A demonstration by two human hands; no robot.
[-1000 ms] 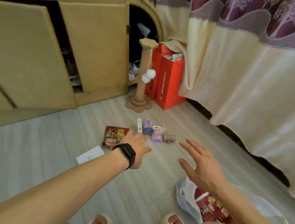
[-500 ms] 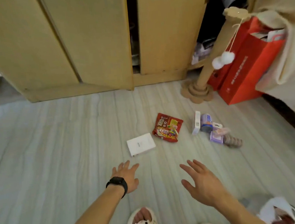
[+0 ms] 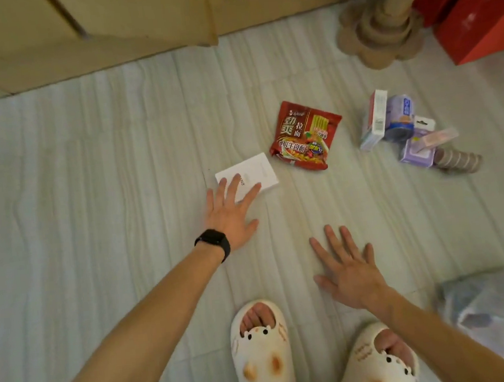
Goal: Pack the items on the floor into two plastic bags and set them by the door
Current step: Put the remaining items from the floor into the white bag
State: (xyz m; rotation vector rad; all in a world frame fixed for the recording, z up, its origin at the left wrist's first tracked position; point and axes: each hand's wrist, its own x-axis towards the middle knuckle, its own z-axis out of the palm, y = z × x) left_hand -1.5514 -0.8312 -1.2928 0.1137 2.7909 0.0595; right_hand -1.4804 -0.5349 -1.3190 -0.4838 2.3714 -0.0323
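White and smooth, a flat cardboard box (image 3: 252, 172) on the pale ribbed floor (image 3: 91, 174) is overlapped by the left hand (image 3: 231, 214), grip spread. A glossy red noodle packet (image 3: 305, 137) lies unpacked. The right hand (image 3: 347, 269) is spread, empty. Small boxes and tubes (image 3: 404, 131) are left; a translucent plastic bag (image 3: 492, 301) seems partly filled.

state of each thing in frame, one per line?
white box: closed, flat on the floor.
left hand: open, fingers spread over the white box's near corner; contact unclear.
right hand: open, holds nothing.
noodle packet: flat on the floor, untouched.
small items: heaped together on the floor, untouched.
plastic bag: on the floor, blurred, something red inside.
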